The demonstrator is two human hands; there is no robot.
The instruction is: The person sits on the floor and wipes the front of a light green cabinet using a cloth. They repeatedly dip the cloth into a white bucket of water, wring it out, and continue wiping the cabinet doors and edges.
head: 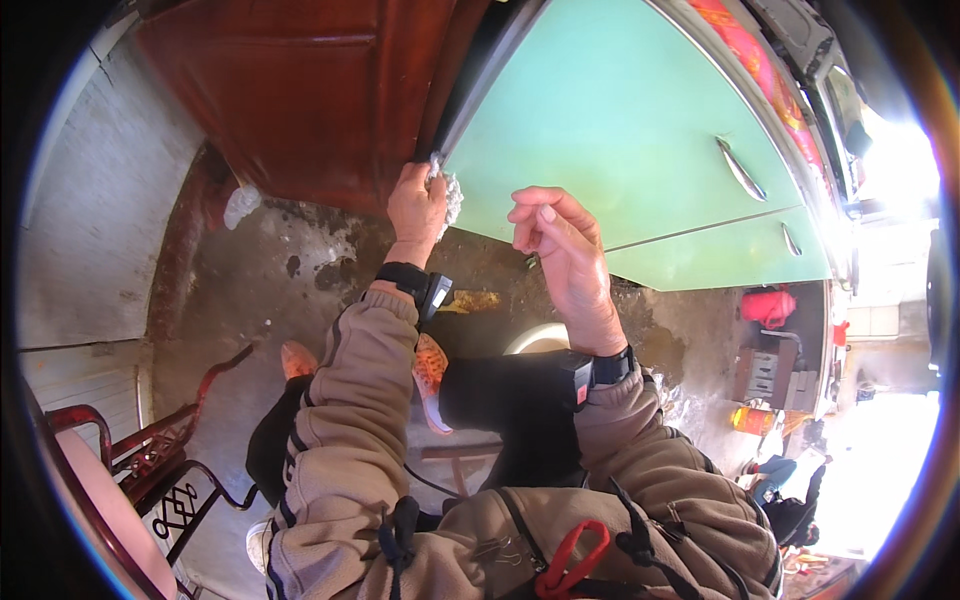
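My left hand [417,204] grips a crumpled whitish wad [452,199], perhaps thin plastic or cloth. It is at the gap between a dark red wooden panel [300,97] and a pale green cabinet [600,127], close to the cabinet's lower corner. My right hand [570,262] is raised in front of the green cabinet front, its fingers loosely bent and nothing visible in them. A dark band with a small box [431,294] circles my left wrist, and a similar band [611,367] is on my right.
The concrete floor [232,300] is stained and looks damp. Part of a pale basin rim [538,335] shows beneath my right forearm. A metal-framed chair [161,450] stands at left. Handles [741,171] project from the cabinet. Shelved items, including a pink bundle [769,307], are at right.
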